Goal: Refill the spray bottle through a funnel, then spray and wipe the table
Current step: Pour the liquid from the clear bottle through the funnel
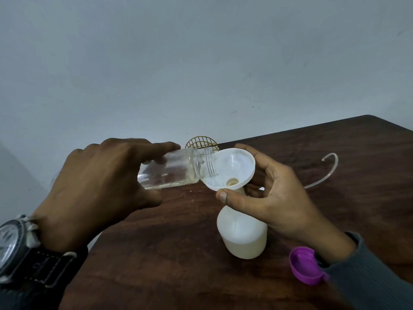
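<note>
A white spray bottle (242, 233) stands upright on the dark wooden table (167, 253), its top off. A white funnel (232, 168) sits in its neck. My right hand (274, 198) curls its thumb and fingers round the funnel's rim. My left hand (98, 189) grips a clear glass jar (174, 172), tipped on its side with its threaded mouth over the funnel's left rim. Clear liquid lies along the jar's lower side and a thin stream runs into the funnel.
A purple cap (306, 268) lies on the table by my right wrist. A clear curved tube (328, 171) lies at the right. A yellow wire grid object (201, 143) stands behind the funnel against the wall. The table's left edge runs below my left hand.
</note>
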Demonstrator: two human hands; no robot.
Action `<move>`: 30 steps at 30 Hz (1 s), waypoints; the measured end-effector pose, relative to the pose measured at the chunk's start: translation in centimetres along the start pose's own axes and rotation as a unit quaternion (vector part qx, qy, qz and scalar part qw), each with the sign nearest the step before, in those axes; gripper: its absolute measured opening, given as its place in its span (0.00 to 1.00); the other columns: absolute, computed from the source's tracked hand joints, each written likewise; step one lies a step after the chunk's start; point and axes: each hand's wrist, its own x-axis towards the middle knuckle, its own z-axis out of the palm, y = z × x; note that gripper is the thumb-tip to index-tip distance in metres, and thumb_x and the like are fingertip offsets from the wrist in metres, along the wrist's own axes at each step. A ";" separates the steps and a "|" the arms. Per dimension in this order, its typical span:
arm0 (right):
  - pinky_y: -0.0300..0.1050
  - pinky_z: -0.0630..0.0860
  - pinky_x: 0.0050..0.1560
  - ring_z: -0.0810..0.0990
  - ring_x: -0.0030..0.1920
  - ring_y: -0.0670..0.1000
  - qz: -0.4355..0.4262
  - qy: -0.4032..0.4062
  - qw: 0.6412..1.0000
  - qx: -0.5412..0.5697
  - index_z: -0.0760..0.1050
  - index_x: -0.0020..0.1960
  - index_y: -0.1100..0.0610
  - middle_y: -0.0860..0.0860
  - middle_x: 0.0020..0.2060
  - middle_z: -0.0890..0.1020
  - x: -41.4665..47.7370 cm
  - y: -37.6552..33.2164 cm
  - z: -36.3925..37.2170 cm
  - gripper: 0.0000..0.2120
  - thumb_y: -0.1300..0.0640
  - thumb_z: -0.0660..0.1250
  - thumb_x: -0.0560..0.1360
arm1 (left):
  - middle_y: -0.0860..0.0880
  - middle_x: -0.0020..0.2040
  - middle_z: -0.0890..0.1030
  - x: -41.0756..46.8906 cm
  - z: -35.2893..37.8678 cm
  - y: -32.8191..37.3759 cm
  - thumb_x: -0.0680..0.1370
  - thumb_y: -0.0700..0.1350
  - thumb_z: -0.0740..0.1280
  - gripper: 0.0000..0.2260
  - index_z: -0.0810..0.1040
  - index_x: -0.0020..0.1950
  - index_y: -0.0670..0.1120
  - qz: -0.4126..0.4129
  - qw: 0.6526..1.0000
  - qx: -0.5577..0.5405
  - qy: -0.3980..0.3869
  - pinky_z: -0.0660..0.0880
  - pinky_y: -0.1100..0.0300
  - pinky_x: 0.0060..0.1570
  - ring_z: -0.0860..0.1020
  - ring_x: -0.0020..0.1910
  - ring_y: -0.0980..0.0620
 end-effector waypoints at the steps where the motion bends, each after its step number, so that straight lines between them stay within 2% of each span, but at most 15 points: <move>1: 0.41 0.80 0.54 0.84 0.61 0.46 0.001 0.000 1.000 0.000 0.77 0.57 0.28 0.43 0.58 0.86 0.0 0.1 0.0 0.29 0.56 0.83 0.68 | 0.76 0.40 0.66 0.0 0.0 0.0 0.54 0.48 0.79 0.40 0.77 0.64 0.68 0.001 1.000 -0.001 0.001 0.65 0.65 0.29 0.71 0.33 0.53; 4: 0.41 0.80 0.54 0.84 0.61 0.46 0.003 -0.002 1.000 -0.004 0.77 0.58 0.30 0.43 0.58 0.86 0.0 0.1 0.0 0.28 0.56 0.82 0.68 | 0.76 0.40 0.66 0.1 -0.1 0.1 0.54 0.48 0.79 0.40 0.77 0.65 0.68 0.005 1.000 0.001 0.004 0.65 0.65 0.30 0.71 0.33 0.54; 6: 0.43 0.81 0.55 0.84 0.61 0.47 0.010 -0.001 1.000 -0.003 0.78 0.61 0.35 0.44 0.57 0.86 0.0 0.2 -0.1 0.27 0.56 0.82 0.68 | 0.77 0.40 0.66 0.1 -0.1 0.1 0.54 0.49 0.79 0.40 0.76 0.65 0.69 0.003 1.000 0.003 0.006 0.65 0.65 0.30 0.72 0.34 0.54; 9: 0.41 0.80 0.53 0.85 0.59 0.47 0.014 -0.004 1.000 0.003 0.79 0.61 0.39 0.45 0.56 0.86 -0.1 0.2 -0.1 0.27 0.60 0.82 0.69 | 0.76 0.40 0.67 0.1 -0.1 0.1 0.54 0.49 0.79 0.40 0.76 0.65 0.69 0.004 1.000 0.004 0.004 0.66 0.64 0.30 0.73 0.35 0.53; 13: 0.38 0.79 0.51 0.85 0.58 0.46 0.008 -0.003 1.000 0.005 0.79 0.57 0.32 0.43 0.55 0.87 0.0 0.0 -0.1 0.28 0.61 0.82 0.69 | 0.74 0.40 0.70 0.1 -0.1 0.1 0.54 0.49 0.80 0.40 0.77 0.64 0.69 0.003 1.000 0.005 0.003 0.67 0.64 0.30 0.73 0.35 0.53; 17: 0.40 0.80 0.53 0.85 0.59 0.46 0.014 -0.002 1.000 0.005 0.79 0.60 0.37 0.44 0.56 0.87 -0.1 0.1 -0.1 0.27 0.60 0.82 0.69 | 0.75 0.40 0.69 0.1 0.0 0.0 0.54 0.49 0.79 0.39 0.77 0.64 0.69 0.000 1.000 0.006 0.001 0.66 0.65 0.30 0.75 0.35 0.52; 21: 0.40 0.80 0.53 0.85 0.58 0.46 0.012 -0.004 1.000 0.008 0.79 0.59 0.37 0.45 0.55 0.87 0.0 0.2 -0.1 0.27 0.61 0.82 0.69 | 0.71 0.40 0.71 0.0 0.1 0.0 0.55 0.49 0.80 0.39 0.77 0.64 0.68 -0.003 1.000 0.007 -0.001 0.66 0.64 0.30 0.75 0.35 0.52; 24: 0.44 0.81 0.55 0.85 0.59 0.48 0.015 -0.006 1.000 0.003 0.79 0.62 0.39 0.46 0.56 0.87 0.0 0.3 -0.2 0.27 0.60 0.82 0.69 | 0.70 0.41 0.72 0.0 0.1 -0.1 0.54 0.49 0.80 0.40 0.76 0.64 0.69 -0.003 1.000 0.009 -0.002 0.68 0.64 0.30 0.79 0.36 0.50; 28: 0.43 0.80 0.55 0.85 0.60 0.47 0.010 -0.004 1.000 0.002 0.78 0.59 0.34 0.44 0.56 0.87 0.0 0.3 -0.2 0.28 0.59 0.82 0.69 | 0.75 0.40 0.68 0.1 0.0 0.1 0.54 0.49 0.80 0.39 0.77 0.64 0.69 0.000 1.000 0.010 0.002 0.67 0.64 0.30 0.78 0.35 0.50; 30: 0.45 0.80 0.56 0.84 0.60 0.47 0.009 -0.004 1.000 -0.004 0.78 0.59 0.32 0.44 0.57 0.86 0.0 0.3 -0.2 0.28 0.58 0.83 0.69 | 0.74 0.40 0.69 0.1 0.0 0.1 0.54 0.49 0.80 0.39 0.77 0.64 0.69 0.001 1.000 0.013 0.001 0.66 0.64 0.30 0.80 0.36 0.49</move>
